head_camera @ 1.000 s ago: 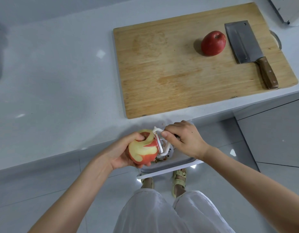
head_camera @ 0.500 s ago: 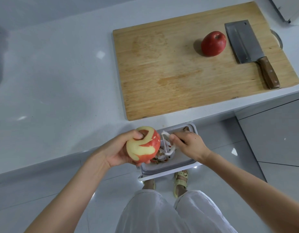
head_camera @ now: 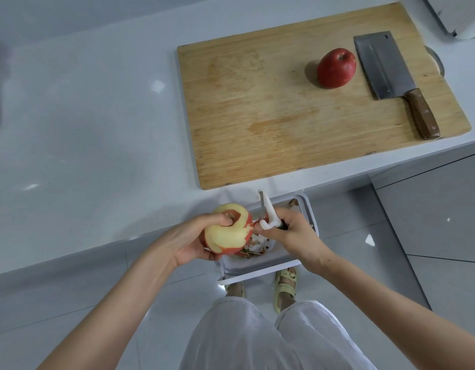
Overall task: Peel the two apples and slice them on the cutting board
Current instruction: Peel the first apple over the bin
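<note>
My left hand [head_camera: 189, 240] grips a partly peeled apple [head_camera: 228, 232] just off the counter's front edge; much of its skin is gone and pale flesh shows, with red skin left near the stem and underside. My right hand [head_camera: 295, 236] holds a white peeler [head_camera: 268, 213], its blade pointing up, right beside the apple. A whole red apple [head_camera: 335, 68] sits on the wooden cutting board [head_camera: 257, 116], next to a cleaver [head_camera: 391, 78] with a wooden handle.
A white bin [head_camera: 307, 217] with peel scraps stands on the floor below my hands. The white counter [head_camera: 84, 129] stretches left of the board. A white appliance [head_camera: 460, 14] stands at the far right corner. My feet in sandals show beneath the bin.
The left hand has turned the apple, so more peeled flesh faces up. The right hand finished a stroke down over the bin and the peeler now points upward beside the apple.
</note>
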